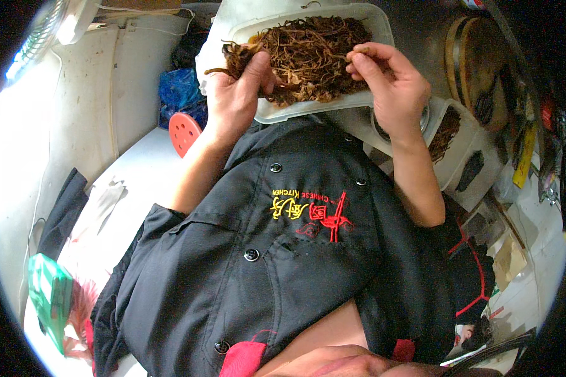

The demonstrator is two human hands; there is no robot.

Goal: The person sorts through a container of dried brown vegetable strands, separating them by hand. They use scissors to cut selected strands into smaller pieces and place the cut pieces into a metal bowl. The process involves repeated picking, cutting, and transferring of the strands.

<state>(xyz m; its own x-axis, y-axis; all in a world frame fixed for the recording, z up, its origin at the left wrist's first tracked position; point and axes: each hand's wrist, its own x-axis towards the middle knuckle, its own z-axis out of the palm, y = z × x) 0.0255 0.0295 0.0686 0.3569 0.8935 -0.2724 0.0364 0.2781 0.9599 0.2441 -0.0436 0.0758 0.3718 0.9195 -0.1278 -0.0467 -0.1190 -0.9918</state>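
Observation:
My left hand (pixel 240 85) is closed around a bundle of dark brown dried plant strands (pixel 238 56), whose ends stick out past the thumb. It is over the left side of a translucent plastic tub (pixel 379 23). A tangled heap of brown, stringy dried plant matter (pixel 311 56) fills much of the tub. Over the tub's right edge, my right hand (pixel 389 77) pinches a small light brown piece (pixel 362 49) between thumb and forefinger. Its other fingers are curled, and the palm side is hidden.
A red perforated plastic piece (pixel 185 134) and a blue plastic bag (pixel 181 89) are at left. On the right are a smaller container of brown strands (pixel 445 134), a round wooden board (pixel 481 70) and a yellow-handled item (pixel 525 158). A green bag (pixel 51 299) lies lower left.

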